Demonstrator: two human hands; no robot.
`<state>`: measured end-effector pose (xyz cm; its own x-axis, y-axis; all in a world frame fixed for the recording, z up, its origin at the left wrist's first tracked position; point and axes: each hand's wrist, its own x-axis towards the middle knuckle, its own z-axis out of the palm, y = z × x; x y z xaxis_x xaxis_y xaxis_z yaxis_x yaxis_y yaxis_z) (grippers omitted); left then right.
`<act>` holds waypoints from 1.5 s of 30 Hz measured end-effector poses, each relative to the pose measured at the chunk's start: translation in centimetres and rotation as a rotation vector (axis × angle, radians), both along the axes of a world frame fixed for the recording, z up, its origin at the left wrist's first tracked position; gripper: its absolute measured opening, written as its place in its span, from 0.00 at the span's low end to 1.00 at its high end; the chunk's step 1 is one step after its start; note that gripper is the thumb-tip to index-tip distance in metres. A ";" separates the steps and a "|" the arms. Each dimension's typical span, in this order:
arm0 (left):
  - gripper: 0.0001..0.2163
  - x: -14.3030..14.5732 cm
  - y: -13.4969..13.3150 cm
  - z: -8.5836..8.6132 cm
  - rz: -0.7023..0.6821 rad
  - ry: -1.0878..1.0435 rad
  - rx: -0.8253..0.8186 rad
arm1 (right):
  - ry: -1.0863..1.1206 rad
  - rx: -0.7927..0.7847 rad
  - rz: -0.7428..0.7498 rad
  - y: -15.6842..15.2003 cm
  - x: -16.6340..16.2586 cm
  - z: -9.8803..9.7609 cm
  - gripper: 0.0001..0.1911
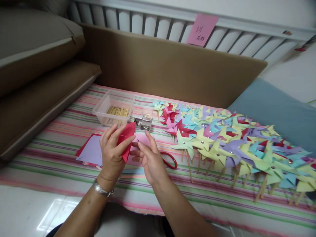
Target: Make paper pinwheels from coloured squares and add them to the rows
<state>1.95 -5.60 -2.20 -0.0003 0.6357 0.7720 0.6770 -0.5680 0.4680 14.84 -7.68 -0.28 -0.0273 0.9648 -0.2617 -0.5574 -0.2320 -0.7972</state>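
Observation:
My left hand (113,148) is closed on a sheet of red paper (129,131), which is tilted up between thumb and fingers. Close to the paper's right side is my right hand (148,158), its fingers curled and the index finger raised. A small dark tip shows by its thumb; what it belongs to is unclear. Below the hands lies pink paper (143,139), partly covered. Scissors with a red handle (170,160) rest just right of my right hand, their blades hidden. To the left is a stack of purple and red paper sheets (91,150).
A clear plastic box (100,110) of short wooden sticks (118,111) stands behind the hands, beside a small open box of metal fasteners (145,125). Many paper pinwheels (202,142) on sticks fill the right side. Brown cushions (49,79) and a brown board (160,65) border the striped cloth (61,154).

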 end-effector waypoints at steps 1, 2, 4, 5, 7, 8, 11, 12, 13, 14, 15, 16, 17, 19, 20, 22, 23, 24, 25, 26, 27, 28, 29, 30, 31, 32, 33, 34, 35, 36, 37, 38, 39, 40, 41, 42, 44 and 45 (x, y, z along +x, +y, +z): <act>0.17 0.0 -0.1 0.0 -0.006 -0.018 -0.003 | 0.020 -0.035 -0.010 0.1 0.0 -0.3 0.40; 0.17 0.1 -0.1 0.0 -0.006 -0.033 0.000 | 0.042 -0.066 -0.020 0.3 0.1 -0.5 0.38; 0.19 0.0 -0.3 0.1 -0.003 -0.037 0.009 | 0.118 -0.123 0.006 0.6 0.1 -0.9 0.30; 0.19 0.0 -0.4 0.1 -0.005 -0.030 0.014 | 0.170 -0.149 0.049 0.8 0.2 -1.0 0.27; 0.19 0.2 -0.5 0.1 -0.027 -0.023 0.013 | 0.256 -0.176 0.122 1.0 0.3 -1.0 0.23; 0.19 0.3 -0.5 0.1 -0.043 -0.033 0.007 | 0.271 -0.170 0.127 1.2 0.4 -1.0 0.20; 0.22 0.9 -0.4 0.2 -0.067 -0.218 -0.075 | 0.218 -0.090 0.028 1.6 1.0 -0.9 0.14; 0.24 1.0 -0.2 0.2 -0.071 -0.351 -0.140 | 0.193 -0.067 -0.001 1.7 1.3 -0.9 0.14; 0.26 1.2 0.0 0.3 -0.086 -0.515 -0.232 | 0.173 -0.049 -0.022 1.9 1.6 -0.9 0.13; 0.26 1.2 0.2 0.4 -0.123 -0.695 -0.356 | 0.152 -0.032 -0.039 2.1 1.9 -0.9 0.13; 0.24 1.2 0.5 0.5 -0.185 -0.875 -0.505 | 0.126 -0.016 -0.049 2.2 2.3 -0.9 0.12; 0.20 1.1 0.8 0.6 -0.265 -1.044 -0.664 | 0.091 0.000 -0.054 2.4 2.6 -0.8 0.12; 0.15 0.9 1.1 0.7 -0.351 -1.192 -0.814 | 0.043 0.014 -0.053 2.6 3.0 -0.8 0.12; 0.10 0.5 1.4 1.0 -0.502 -1.405 -1.041 | -0.069 0.038 -0.050 2.9 3.6 -0.8 0.13; 0.12 0.2 1.5 1.1 -0.551 -1.472 -1.111 | -0.125 0.053 -0.053 3.0 3.9 -0.8 0.13; 0.14 0.0 1.4 1.4 -0.589 -1.529 -1.179 | -0.222 0.097 -0.057 3.2 4.3 -0.8 0.13; 0.14 0.1 1.3 1.5 -0.584 -1.525 -1.191 | -0.256 0.124 -0.052 3.3 4.4 -0.9 0.13; 0.13 0.1 1.1 1.5 -0.570 -1.509 -1.195 | -0.283 0.148 -0.043 3.3 4.5 -0.9 0.13; 0.11 0.3 1.0 1.5 -0.552 -1.487 -1.190 | -0.308 0.167 -0.032 3.3 4.5 -0.9 0.12; 0.11 0.5 0.8 1.5 -0.536 -1.460 -1.187 | -0.332 0.183 -0.027 3.3 4.4 -1.0 0.11; 0.11 0.8 0.7 1.4 -0.525 -1.430 -1.193 | -0.356 0.193 -0.026 3.3 4.3 -1.1 0.10; 0.12 1.0 0.6 1.3 -0.519 -1.399 -1.206 | -0.383 0.201 -0.025 3.3 4.2 -1.2 0.09; 0.13 1.3 0.5 1.2 -0.510 -1.371 -1.220 | -0.409 0.205 -0.019 3.3 4.1 -1.3 0.09; 0.14 1.5 0.4 1.0 -0.495 -1.348 -1.228 | -0.433 0.209 -0.005 3.4 4.1 -1.4 0.09; 0.14 1.7 0.4 0.9 -0.477 -1.332 -1.227 | -0.460 0.215 0.008 3.3 4.0 -1.5 0.09; 0.14 1.8 0.4 0.7 -0.456 -1.325 -1.217 | -0.503 0.230 0.007 3.3 4.0 -1.6 0.09; 0.15 1.9 0.5 0.6 -0.435 -1.330 -1.196 | -0.571 0.257 -0.020 3.3 3.9 -1.6 0.10; 0.15 1.9 0.6 0.4 -0.417 -1.344 -1.167 | -0.667 0.304 -0.072 3.2 3.9 -1.6 0.12; 0.15 1.8 0.7 0.3 -0.406 -1.365 -1.135 | -0.783 0.371 -0.141 3.0 3.9 -1.4 0.14; 0.15 1.8 0.9 0.2 -0.402 -1.389 -1.102 | -0.904 0.457 -0.208 2.8 3.8 -1.3 0.15; 0.15 1.6 1.0 0.1 -0.398 -1.413 -1.071 | -1.011 0.553 -0.253 2.5 3.6 -1.1 0.15; 0.15 1.5 1.2 0.1 -0.395 -1.436 -1.044 | -1.094 0.650 -0.263 2.2 3.4 -0.9 0.14; 0.14 1.3 1.3 0.0 -0.392 -1.458 -1.021 | -1.150 0.738 -0.241 1.8 3.1 -0.8 0.13; 0.12 1.2 1.4 0.0 -0.384 -1.478 -1.005 | -1.187 0.811 -0.200 1.5 2.7 -0.8 0.12; 0.11 1.0 1.4 0.1 -0.375 -1.492 -0.997 | -1.214 0.865 -0.154 1.3 2.3 -0.8 0.12; 0.10 0.9 1.5 0.1 -0.366 -1.501 -0.998 | -1.239 0.901 -0.113 1.0 1.9 -0.9 0.12; 0.09 0.8 1.4 0.3 -0.349 -1.510 -1.002 | -1.293 0.940 -0.054 0.7 1.3 -1.2 0.13; 0.09 0.8 1.4 0.4 -0.346 -1.514 -1.003 | -1.320 0.950 -0.034 0.6 1.1 -1.3 0.13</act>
